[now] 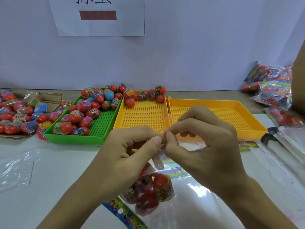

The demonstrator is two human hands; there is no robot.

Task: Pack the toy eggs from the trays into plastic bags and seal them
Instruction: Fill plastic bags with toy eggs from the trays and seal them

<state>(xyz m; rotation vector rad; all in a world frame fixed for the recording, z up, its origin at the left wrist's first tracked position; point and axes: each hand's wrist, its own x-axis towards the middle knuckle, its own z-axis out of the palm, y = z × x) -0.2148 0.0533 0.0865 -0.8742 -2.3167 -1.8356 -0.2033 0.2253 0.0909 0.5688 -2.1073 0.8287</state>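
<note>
Left hand (132, 146) and right hand (203, 139) thumb to thumb, fingertips pinching the top edge of a clear plastic bag (158, 192) above the white table (57, 171) – red toy eggs (162, 185) with printed wrappers bunched inside, more heaped in the green tray (99, 128) behind

Three trays (217, 103) side by side behind bag (165, 204).

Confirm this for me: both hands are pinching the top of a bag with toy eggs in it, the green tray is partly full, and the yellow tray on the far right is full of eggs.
Not quite. The head view shows the far-right yellow tray holding no eggs. The rest stands: the left hand and right hand pinch the top of the bag holding toy eggs, and the green tray is partly full.
</note>
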